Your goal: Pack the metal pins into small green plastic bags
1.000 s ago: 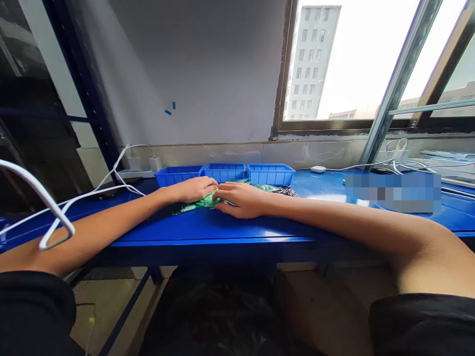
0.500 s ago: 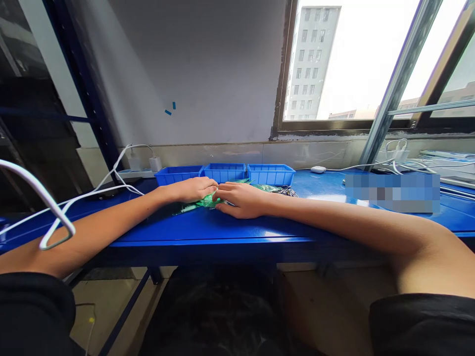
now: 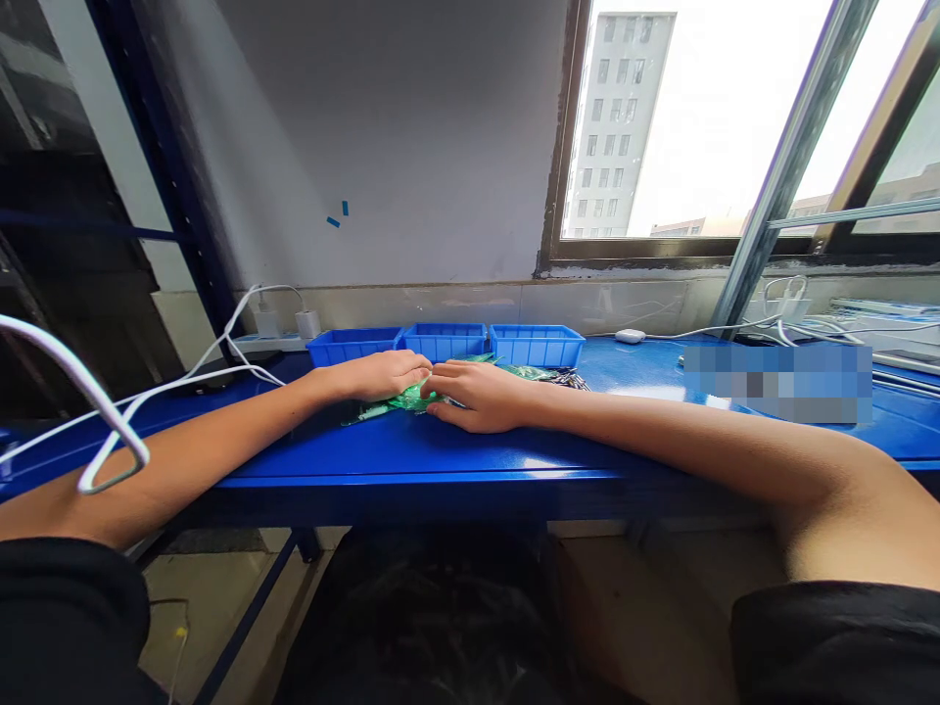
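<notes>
Both of my arms reach forward across a blue table [image 3: 470, 455]. My left hand [image 3: 386, 375] and my right hand [image 3: 477, 394] meet at the middle of it, fingertips together on a small green plastic packet [image 3: 408, 399]. Both hands pinch that packet, which lies low on the table top. More green packets [image 3: 530, 372] and a heap of small dark parts [image 3: 567, 378] lie just behind my right hand.
Three blue plastic bins [image 3: 445, 343] stand in a row at the table's back edge. White cables [image 3: 168, 387] and chargers [image 3: 306, 323] run along the left; more cables [image 3: 771, 328] lie at the right under a window. A dark shelf frame [image 3: 158, 157] rises at left.
</notes>
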Demonstrator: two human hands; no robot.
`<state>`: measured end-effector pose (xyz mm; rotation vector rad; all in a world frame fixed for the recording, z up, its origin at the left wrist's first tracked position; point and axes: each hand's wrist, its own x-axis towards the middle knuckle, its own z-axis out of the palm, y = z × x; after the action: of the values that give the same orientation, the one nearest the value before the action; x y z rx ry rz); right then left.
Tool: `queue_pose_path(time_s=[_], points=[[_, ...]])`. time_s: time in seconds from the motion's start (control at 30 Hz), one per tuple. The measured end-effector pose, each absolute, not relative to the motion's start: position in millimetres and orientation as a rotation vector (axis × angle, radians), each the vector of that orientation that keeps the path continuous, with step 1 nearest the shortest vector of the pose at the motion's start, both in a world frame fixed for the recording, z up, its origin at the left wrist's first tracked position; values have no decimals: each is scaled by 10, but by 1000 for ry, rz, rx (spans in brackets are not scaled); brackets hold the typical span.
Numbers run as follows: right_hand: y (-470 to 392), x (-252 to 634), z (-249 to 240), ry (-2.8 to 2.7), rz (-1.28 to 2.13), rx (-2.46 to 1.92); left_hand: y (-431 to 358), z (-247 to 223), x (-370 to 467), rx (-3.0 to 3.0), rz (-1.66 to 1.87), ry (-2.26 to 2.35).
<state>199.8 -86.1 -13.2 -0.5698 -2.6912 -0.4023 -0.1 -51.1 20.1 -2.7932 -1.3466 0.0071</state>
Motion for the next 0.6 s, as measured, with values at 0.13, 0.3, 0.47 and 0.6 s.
queue_pose_path(time_s=[0.13,0.3,0.47,0.6], points=[[-857,1999,-138,-2687,-383,-564,-512,196,-4,-2810,-1,-1336],[-854,2003,-140,-2681,-368,-562,-497,187,-18,-2820,-23,-1317],[-853,2001,-141,-2686,-394,-559,-518,189,-3,-2804,-29,-1305],[-849,2002,-140,-2692,-397,-552,-539,194,12,-2798,-46,-1276]])
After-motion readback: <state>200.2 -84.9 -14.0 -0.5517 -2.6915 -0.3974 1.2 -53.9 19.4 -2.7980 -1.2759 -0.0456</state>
